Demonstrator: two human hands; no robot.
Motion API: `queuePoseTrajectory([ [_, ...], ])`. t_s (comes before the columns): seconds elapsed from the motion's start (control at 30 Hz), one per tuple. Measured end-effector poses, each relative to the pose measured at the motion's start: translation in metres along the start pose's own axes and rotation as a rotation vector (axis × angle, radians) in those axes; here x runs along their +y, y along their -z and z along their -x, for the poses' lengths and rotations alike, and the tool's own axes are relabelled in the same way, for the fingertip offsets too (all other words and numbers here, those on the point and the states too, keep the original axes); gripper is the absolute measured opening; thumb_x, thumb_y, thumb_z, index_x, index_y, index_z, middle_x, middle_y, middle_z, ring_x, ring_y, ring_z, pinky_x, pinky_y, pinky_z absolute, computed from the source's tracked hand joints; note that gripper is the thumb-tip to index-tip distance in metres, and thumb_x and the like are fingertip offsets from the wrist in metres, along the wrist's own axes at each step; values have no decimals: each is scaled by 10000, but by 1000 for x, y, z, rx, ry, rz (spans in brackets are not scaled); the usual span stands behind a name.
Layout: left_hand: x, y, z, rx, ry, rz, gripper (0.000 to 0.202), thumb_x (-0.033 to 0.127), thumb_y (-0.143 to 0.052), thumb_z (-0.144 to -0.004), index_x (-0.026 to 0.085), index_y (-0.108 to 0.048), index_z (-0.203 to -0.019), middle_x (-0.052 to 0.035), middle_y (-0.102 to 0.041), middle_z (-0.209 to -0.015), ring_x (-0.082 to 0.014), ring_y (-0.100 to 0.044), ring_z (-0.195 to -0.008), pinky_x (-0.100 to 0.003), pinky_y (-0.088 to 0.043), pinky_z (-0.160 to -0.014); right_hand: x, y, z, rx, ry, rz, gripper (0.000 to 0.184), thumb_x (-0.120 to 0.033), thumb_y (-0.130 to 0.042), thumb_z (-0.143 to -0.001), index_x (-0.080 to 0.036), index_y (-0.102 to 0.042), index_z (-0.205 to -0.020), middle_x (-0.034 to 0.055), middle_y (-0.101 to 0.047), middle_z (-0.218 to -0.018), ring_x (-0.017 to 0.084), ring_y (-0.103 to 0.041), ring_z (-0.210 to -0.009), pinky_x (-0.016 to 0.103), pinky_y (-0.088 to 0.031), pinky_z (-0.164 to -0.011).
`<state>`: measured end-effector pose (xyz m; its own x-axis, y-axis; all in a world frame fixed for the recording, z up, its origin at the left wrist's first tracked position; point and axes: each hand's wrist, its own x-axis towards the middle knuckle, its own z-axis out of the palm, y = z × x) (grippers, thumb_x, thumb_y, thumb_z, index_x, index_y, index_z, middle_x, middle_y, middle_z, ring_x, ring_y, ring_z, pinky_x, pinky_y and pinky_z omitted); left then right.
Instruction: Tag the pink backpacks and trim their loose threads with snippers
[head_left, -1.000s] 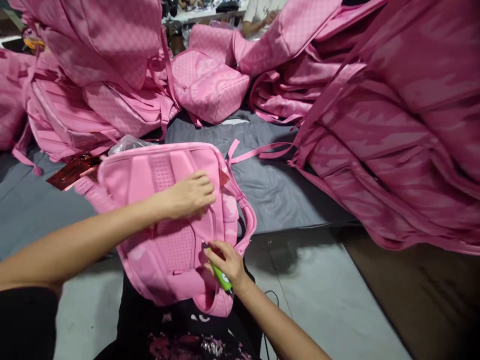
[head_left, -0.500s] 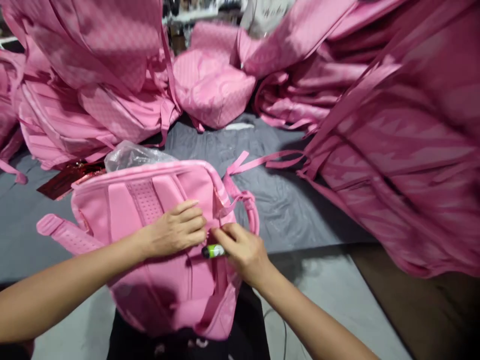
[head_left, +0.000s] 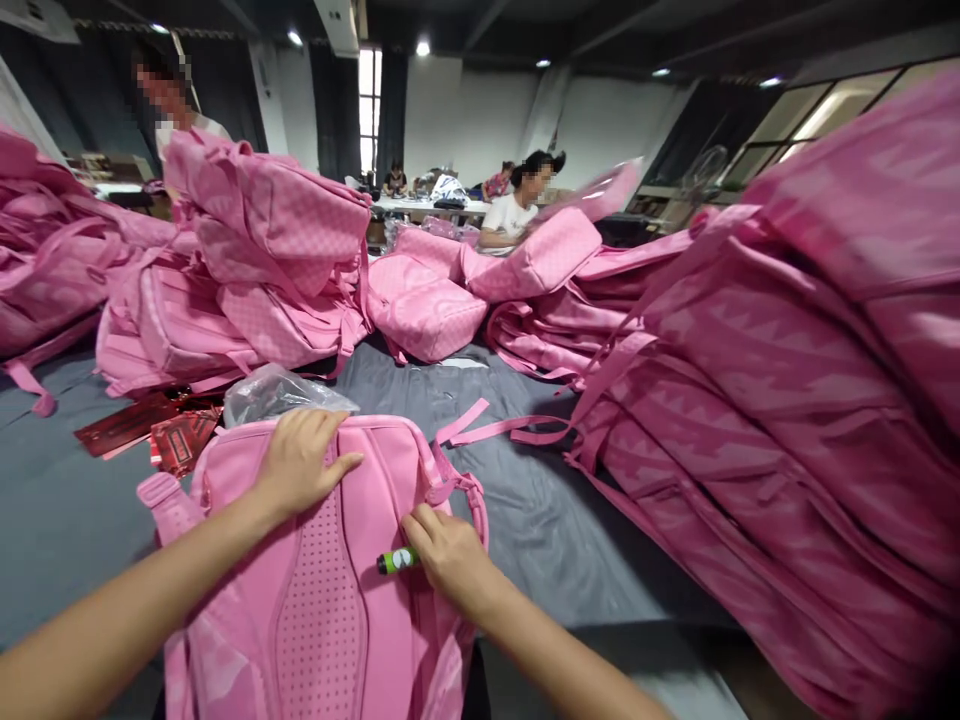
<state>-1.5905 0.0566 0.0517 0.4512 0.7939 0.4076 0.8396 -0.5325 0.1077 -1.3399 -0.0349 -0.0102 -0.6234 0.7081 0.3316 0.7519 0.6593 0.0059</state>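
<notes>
A pink backpack (head_left: 390, 480) stands on end before me, its padded, dotted back panel facing me. My left hand (head_left: 300, 455) lies across its upper edge, fingers stretched out and thumb apart. At the right side of the panel, my right hand (head_left: 450, 555) is closed around a green marker-like stick (head_left: 397, 560) with a black end pointing left. Its fingertips also press on the backpack there; whether they pinch the fabric I cannot tell. Near that hand hang the pink strap and loop (head_left: 472, 490). A shoulder strap end (head_left: 159, 490) sticks out at the left.
Pink backpacks are piled at the left (head_left: 270, 250), in the middle (head_left: 427, 300) and high at the right (head_left: 787, 400). Red tags (head_left: 184, 440) and a clear plastic bag (head_left: 274, 395) lie behind my backpack on the grey-covered table (head_left: 540, 530). Co-workers are beyond.
The view has tilted up. The backpack has come more upright, showing its dotted panel. My left hand has shifted up to its upper edge; my right hand still holds the green stick.
</notes>
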Motion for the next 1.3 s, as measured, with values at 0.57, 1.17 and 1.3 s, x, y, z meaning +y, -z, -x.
queuePoseTrajectory([
  [0.57, 2, -8, 3, 7, 20, 44, 590, 577, -515, -908, 119, -572, -1274, -157, -648, -1122, -315, -561, -1046, -466, -407, -940, 9, -2, -4, 291, 192, 138, 276, -93, -396, -975, -143, -660, -912, 109, -696, -992, 205, -585, -804, 338, -409, -662],
  [1.17, -6, 19, 14, 30, -57, 26, 627, 514, -564, -890, 136, -492, -1384, -196, -519, -1379, -364, -465, -1249, -538, -336, -1044, 15, 66, -91, 656, -254, -302, 227, -359, -496, -988, -183, -637, -967, 102, -680, -1103, 226, -627, -1010, 405, -429, -899],
  [1.3, 30, 19, 12, -124, -491, -6, 456, 445, -625, -881, 145, -594, -1222, -159, -567, -1313, -325, -472, -1243, -535, -244, -1114, -10, 75, -26, 662, -770, -1023, 487, -599, -378, -982, -194, -647, -972, -31, -525, -585, 122, -492, -466, 250, -390, -455],
])
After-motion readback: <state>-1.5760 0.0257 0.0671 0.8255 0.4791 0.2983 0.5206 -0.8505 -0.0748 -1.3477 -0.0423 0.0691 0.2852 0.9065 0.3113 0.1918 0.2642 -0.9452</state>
